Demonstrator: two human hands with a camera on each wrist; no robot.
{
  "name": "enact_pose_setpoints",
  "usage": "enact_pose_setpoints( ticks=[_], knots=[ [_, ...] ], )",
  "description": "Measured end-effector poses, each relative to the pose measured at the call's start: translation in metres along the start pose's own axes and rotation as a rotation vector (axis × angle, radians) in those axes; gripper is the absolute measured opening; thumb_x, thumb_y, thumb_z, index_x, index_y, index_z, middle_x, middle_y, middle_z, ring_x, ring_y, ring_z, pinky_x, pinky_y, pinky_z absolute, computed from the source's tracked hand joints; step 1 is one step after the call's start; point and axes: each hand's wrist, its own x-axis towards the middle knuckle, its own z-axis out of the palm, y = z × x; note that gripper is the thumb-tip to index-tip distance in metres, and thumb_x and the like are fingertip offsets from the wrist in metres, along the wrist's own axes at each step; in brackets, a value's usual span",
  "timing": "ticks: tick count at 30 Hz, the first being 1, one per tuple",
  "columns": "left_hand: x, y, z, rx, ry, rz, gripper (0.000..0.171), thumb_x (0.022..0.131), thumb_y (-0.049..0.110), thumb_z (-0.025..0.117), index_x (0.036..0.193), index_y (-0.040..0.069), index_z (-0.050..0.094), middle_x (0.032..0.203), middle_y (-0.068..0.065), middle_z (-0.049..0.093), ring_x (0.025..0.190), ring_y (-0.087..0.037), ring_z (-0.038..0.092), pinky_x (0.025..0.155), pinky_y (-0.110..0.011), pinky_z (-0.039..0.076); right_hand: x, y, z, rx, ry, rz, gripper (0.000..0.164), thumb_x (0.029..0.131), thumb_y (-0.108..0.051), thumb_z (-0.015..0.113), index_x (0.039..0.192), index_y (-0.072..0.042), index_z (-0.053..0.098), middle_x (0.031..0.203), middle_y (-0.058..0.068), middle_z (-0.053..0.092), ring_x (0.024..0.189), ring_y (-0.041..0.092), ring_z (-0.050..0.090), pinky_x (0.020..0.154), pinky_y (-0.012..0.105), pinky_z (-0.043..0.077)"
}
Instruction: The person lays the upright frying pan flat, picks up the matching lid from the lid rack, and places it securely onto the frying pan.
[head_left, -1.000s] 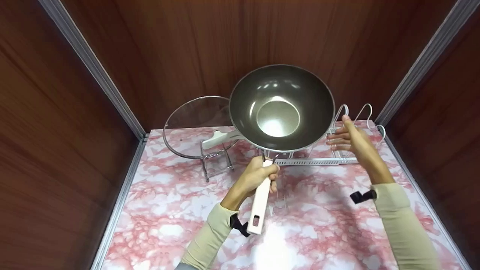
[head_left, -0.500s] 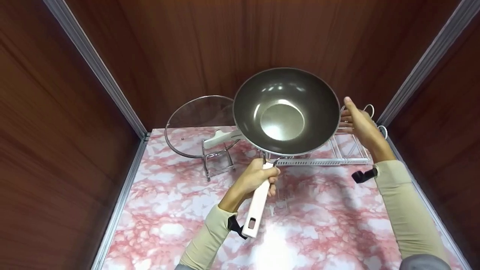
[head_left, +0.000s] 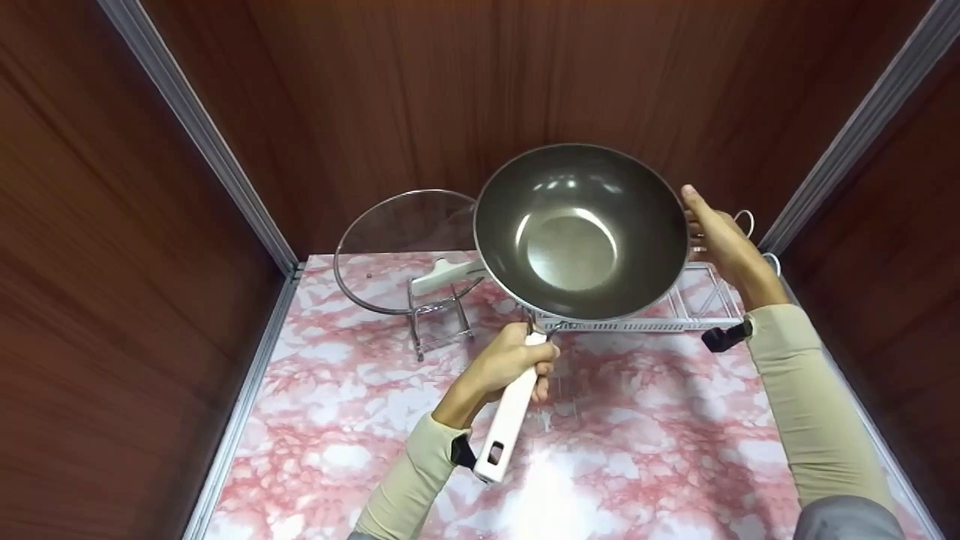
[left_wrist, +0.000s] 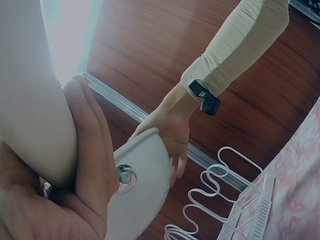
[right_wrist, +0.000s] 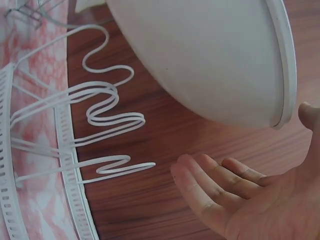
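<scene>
A wok [head_left: 581, 232] with a dark inside and a cream outside is held up over the marbled table. My left hand [head_left: 510, 364] grips its cream handle [head_left: 506, 431] near the bowl, fingers wrapped round it. My right hand [head_left: 716, 236] is at the wok's right rim, with fingers extended. In the right wrist view the palm faces the wok's outer wall [right_wrist: 215, 60], and the thumb [right_wrist: 310, 115] lies close to the rim. The left wrist view has the wok's outside [left_wrist: 142, 200] overlapping the right hand [left_wrist: 167, 127].
Below the wok stands a white wire dish rack [head_left: 705, 292] with looped dividers [right_wrist: 105, 117], partly hidden. Left of it, a glass lid [head_left: 405, 232] with a cream handle [head_left: 442, 279] leans in a small chrome stand [head_left: 442, 345]. Brown wood-patterned panels [head_left: 480, 67] enclose the back and sides.
The wok has shifted slightly right and nearer, its handle end swinging left. My right hand has moved up from beside the rack to the wok's rim.
</scene>
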Motion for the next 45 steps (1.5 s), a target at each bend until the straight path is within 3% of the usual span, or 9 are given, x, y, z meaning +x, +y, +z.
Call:
enact_pose_setpoints(
  ticks=[3,5,8,11,20,25,28,37,45],
  knots=[
    [-0.001,0.001,-0.001,0.008,-0.01,-0.007,0.012,0.097,0.004,0.058,0.088,0.006,0.051,0.062,0.001,0.051,0.042,-0.011,0.06,0.043,-0.025,0.055,0.001,-0.001,0.001,0.041,-0.002,0.006,0.05,0.102,-0.069,0.052,0.093,-0.019,0.054,0.075,-0.014,0.049,0.069,0.003,0.047,0.064,0.024,0.047],
    [-0.002,0.0,-0.001,0.01,-0.02,-0.014,0.011,0.098,0.004,0.057,0.088,0.006,0.051,0.062,0.001,0.051,0.042,-0.01,0.06,0.043,-0.025,0.055,0.002,-0.001,0.0,0.064,-0.018,0.023,0.05,0.101,-0.068,0.053,0.091,-0.02,0.054,0.075,-0.012,0.049,0.07,0.004,0.049,0.065,0.025,0.048],
    [-0.003,0.0,-0.002,0.011,-0.027,-0.025,0.011,0.098,0.004,0.058,0.088,0.006,0.052,0.062,0.0,0.052,0.041,-0.011,0.06,0.042,-0.026,0.055,0.004,-0.001,-0.001,0.035,-0.064,0.051,0.055,0.101,-0.071,0.051,0.115,-0.019,0.062,0.092,-0.013,0.064,0.088,0.004,0.063,0.077,0.025,0.056],
    [-0.004,-0.001,-0.002,0.013,-0.031,-0.032,0.011,0.098,0.005,0.058,0.089,0.007,0.052,0.061,0.001,0.051,0.041,-0.011,0.06,0.041,-0.026,0.054,0.007,0.0,-0.001,0.019,-0.126,0.072,0.065,0.103,-0.069,0.05,0.138,-0.014,0.055,0.108,-0.012,0.071,0.104,0.005,0.068,0.088,0.025,0.058],
    [-0.003,-0.002,-0.005,0.025,-0.044,-0.042,0.012,0.098,0.004,0.058,0.087,0.007,0.052,0.061,0.001,0.052,0.041,-0.011,0.06,0.041,-0.026,0.054,0.011,0.003,0.007,0.051,-0.213,0.154,0.034,0.109,-0.044,0.057,0.122,-0.013,0.058,0.102,-0.005,0.078,0.097,0.01,0.077,0.089,0.029,0.062],
    [-0.001,0.0,-0.006,0.025,-0.044,-0.058,0.014,0.097,0.004,0.058,0.085,0.008,0.053,0.062,0.001,0.051,0.042,-0.011,0.059,0.042,-0.026,0.054,0.011,0.006,0.006,0.102,-0.168,0.119,0.013,0.109,-0.019,0.057,0.116,-0.008,0.055,0.092,-0.002,0.077,0.086,0.011,0.076,0.079,0.027,0.064],
    [0.0,0.0,-0.007,0.036,-0.042,-0.065,0.014,0.097,0.005,0.059,0.084,0.008,0.053,0.062,0.002,0.05,0.042,-0.011,0.059,0.041,-0.025,0.053,0.011,0.008,0.006,0.078,-0.127,0.089,0.005,0.107,-0.009,0.054,0.11,-0.007,0.057,0.085,-0.003,0.075,0.08,0.009,0.075,0.075,0.026,0.064],
    [0.003,0.001,-0.01,0.02,-0.051,-0.079,0.014,0.097,0.006,0.06,0.084,0.008,0.054,0.062,0.002,0.049,0.041,-0.01,0.058,0.039,-0.022,0.051,0.006,0.013,0.006,0.035,-0.032,0.02,0.014,0.1,0.005,0.052,0.1,-0.006,0.061,0.081,-0.006,0.07,0.076,0.006,0.072,0.071,0.023,0.062],
    [0.005,0.004,-0.015,0.046,-0.056,-0.096,0.012,0.097,0.008,0.062,0.087,0.007,0.056,0.06,0.002,0.052,0.041,-0.01,0.058,0.04,-0.022,0.052,0.0,0.021,0.003,0.112,0.014,0.039,0.014,0.097,0.008,0.054,0.095,-0.004,0.061,0.078,-0.004,0.069,0.074,0.008,0.071,0.069,0.023,0.062]
  ],
)
